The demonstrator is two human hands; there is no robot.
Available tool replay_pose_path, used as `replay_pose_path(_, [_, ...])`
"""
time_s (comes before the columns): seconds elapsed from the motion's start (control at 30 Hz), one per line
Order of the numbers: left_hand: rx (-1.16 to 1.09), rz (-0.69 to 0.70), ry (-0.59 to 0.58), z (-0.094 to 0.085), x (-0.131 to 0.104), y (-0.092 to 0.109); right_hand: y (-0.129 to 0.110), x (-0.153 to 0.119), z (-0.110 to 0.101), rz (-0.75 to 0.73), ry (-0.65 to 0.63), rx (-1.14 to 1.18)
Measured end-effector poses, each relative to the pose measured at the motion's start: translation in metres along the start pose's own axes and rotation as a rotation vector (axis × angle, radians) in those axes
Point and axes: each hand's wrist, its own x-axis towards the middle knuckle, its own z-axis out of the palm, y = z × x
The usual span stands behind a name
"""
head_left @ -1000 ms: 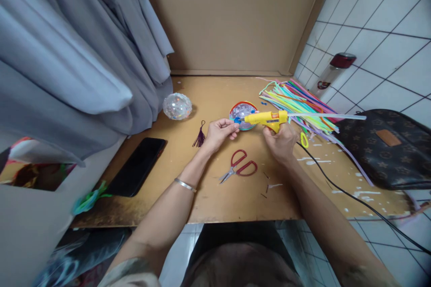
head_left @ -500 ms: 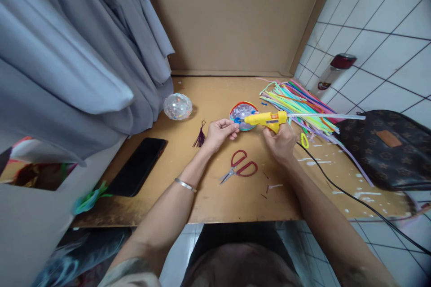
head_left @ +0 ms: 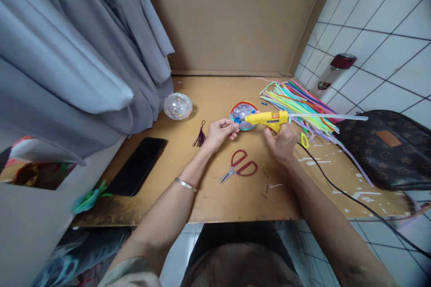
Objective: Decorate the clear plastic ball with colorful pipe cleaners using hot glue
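— both hands are up at the middle of the table (head_left: pixel 215 197), right? what's in them?

— yes. right hand (head_left: pixel 281 143) is wrapped tight around the grip of a yellow glue gun (head_left: pixel 266 119), which lies level, its nozzle pointing to the person's left. a clear glue stick (head_left: pixel 330 117) juts out of the back of the gun toward the tiled wall, and a black cord (head_left: pixel 353 199) trails from the hand's side across the table and off its right edge.

— and the left hand (head_left: pixel 220 133)?

— fingers curled in, thumb and fingertips pinched on the near-left edge of a small round ornament with a red rim (head_left: pixel 243 115). the ornament sits on the table just beyond the hand, and the gun's nozzle meets it at a small blue piece (head_left: pixel 237 120) on that same edge. whether the nozzle actually touches, i can't tell.

— what lies around them?

— red-handled scissors (head_left: pixel 239 168) on the table just in front of both hands, blades shut, untouched. a dark purple tassel (head_left: pixel 200 136) just left of the left hand. farther left, a clear faceted ball (head_left: pixel 177 106) near the hanging grey cloth (head_left: pixel 84 54), and a black phone (head_left: pixel 138 166) flat near the table's left edge.

— and on the right?

— a fanned bundle of coloured strips (head_left: pixel 296 98) behind the gun, a small yellow loop (head_left: pixel 304 140) beside the right hand, a brown patterned bag (head_left: pixel 387 148) at the far right, and a bottle with a dark red cap (head_left: pixel 332 71) by the tiles. white drips dot the table near the cord.
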Motion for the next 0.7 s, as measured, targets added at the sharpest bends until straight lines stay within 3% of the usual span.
replay_pose_path(0.13, [0.016,0.007,-0.007,0.0001,-0.0004,-0.0003,-0.0020,-0.0008,-0.0014,-0.025,-0.046,0.007])
replay_pose_path(0.3, [0.020,0.009,-0.009,0.0005,-0.0007,0.0001,-0.0007,-0.0008,0.0001,-0.062,0.029,-0.026])
replay_pose_path(0.7, [0.022,0.006,0.002,0.0003,0.0002,-0.0001,0.0007,-0.0003,0.0009,-0.047,0.028,0.011])
